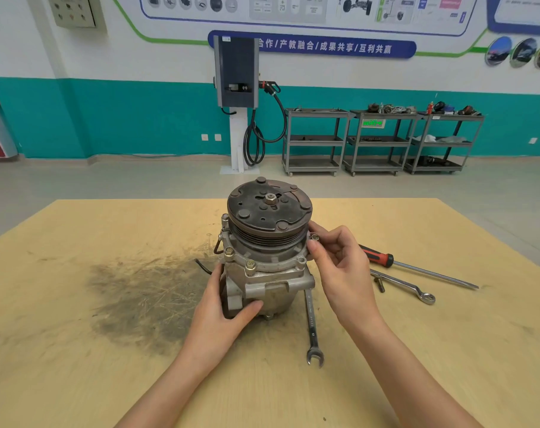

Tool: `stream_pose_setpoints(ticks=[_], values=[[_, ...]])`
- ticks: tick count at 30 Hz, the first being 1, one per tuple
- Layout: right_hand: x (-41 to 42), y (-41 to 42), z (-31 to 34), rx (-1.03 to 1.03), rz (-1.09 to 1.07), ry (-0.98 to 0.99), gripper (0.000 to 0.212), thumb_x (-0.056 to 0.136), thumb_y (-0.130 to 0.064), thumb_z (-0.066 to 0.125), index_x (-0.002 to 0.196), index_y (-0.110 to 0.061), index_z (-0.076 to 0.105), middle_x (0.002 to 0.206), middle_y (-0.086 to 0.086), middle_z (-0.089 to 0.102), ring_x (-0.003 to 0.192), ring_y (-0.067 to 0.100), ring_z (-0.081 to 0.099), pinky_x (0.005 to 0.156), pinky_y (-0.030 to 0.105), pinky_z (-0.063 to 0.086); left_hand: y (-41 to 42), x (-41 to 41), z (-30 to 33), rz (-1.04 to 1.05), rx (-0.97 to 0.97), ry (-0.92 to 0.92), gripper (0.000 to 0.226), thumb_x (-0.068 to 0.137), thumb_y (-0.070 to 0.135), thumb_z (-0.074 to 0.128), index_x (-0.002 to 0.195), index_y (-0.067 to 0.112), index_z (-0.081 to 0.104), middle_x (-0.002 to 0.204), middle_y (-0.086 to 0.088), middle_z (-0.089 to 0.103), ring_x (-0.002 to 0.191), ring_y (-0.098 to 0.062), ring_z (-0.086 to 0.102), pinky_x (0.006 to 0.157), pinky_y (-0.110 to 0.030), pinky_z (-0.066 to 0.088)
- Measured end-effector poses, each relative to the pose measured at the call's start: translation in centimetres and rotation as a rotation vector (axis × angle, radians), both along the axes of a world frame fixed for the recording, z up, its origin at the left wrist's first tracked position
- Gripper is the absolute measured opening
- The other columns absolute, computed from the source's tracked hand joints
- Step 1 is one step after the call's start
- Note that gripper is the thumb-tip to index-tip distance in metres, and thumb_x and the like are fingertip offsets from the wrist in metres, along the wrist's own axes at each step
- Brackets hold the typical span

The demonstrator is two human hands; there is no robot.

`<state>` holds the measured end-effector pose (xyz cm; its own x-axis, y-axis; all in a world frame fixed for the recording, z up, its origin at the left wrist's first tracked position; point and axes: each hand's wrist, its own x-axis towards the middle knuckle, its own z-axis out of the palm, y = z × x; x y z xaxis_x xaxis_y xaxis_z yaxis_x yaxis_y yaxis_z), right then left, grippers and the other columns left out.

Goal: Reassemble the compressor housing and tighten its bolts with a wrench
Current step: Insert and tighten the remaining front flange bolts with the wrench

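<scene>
The grey metal compressor (267, 273) stands upright on the wooden table (108, 381), its rusty pulley plate (268, 205) on top. My left hand (225, 313) grips the lower housing from the left. At the flange's right side, the fingertips of my right hand (339, 264) pinch a bolt (314, 237). Two other bolts (250, 264) stick up from the front of the flange. A combination wrench (312, 329) lies on the table just right of the compressor.
A ring spanner (404, 284), a loose bolt (380, 285) and a red-handled screwdriver (417, 268) lie on the table to the right. A dark greasy stain (145, 298) covers the table left of the compressor. Shelving carts (380, 143) stand by the far wall.
</scene>
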<state>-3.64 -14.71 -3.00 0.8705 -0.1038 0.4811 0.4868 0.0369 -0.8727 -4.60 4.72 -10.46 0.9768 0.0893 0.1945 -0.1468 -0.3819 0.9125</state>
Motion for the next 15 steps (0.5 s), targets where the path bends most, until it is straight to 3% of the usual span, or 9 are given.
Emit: stream_pose_setpoints(ticks=[6, 8, 11, 15], values=[[0.10, -0.30, -0.37, 0.035, 0.048, 0.024, 0.012, 0.091, -0.006, 0.061, 0.100, -0.014, 0.058, 0.120, -0.004, 0.068, 0.113, 0.008, 0.063, 0.093, 0.023, 0.052, 0.03, 0.02, -0.11, -0.005, -0.002, -0.014, 0.090, 0.081, 0.029, 0.081, 0.155, 0.024, 0.030, 0.139, 0.018, 0.057, 0.128, 0.001, 0.052, 0.104, -0.019, 0.039], [0.04, -0.31, -0.45, 0.022, 0.040, 0.003, 0.017, 0.094, -0.008, 0.058, 0.107, -0.017, 0.060, 0.116, -0.005, 0.069, 0.109, 0.007, 0.064, 0.089, 0.020, 0.052, 0.04, 0.05, -0.12, -0.006, -0.005, -0.014, 0.089, 0.081, 0.030, 0.081, 0.154, 0.026, 0.031, 0.136, 0.023, 0.056, 0.123, 0.012, 0.051, 0.098, -0.008, 0.038], [0.14, -0.29, -0.45, 0.005, 0.024, 0.007, 0.015, 0.095, -0.008, 0.056, 0.103, -0.018, 0.063, 0.118, -0.006, 0.069, 0.106, 0.007, 0.065, 0.085, 0.017, 0.052, 0.05, 0.18, -0.28, 0.001, -0.012, -0.008, 0.089, 0.081, 0.029, 0.081, 0.154, 0.028, 0.029, 0.130, 0.029, 0.054, 0.111, 0.029, 0.046, 0.088, 0.005, 0.034], [0.68, -0.22, -0.30, 0.062, -0.005, 0.039, 0.011, 0.089, -0.005, 0.065, 0.091, -0.013, 0.058, 0.114, -0.010, 0.070, 0.101, 0.012, 0.068, 0.088, 0.027, 0.055, 0.01, 0.23, -0.37, 0.007, -0.011, 0.000, 0.091, 0.081, 0.029, 0.081, 0.155, 0.025, 0.029, 0.134, 0.025, 0.055, 0.119, 0.017, 0.051, 0.096, -0.003, 0.036]])
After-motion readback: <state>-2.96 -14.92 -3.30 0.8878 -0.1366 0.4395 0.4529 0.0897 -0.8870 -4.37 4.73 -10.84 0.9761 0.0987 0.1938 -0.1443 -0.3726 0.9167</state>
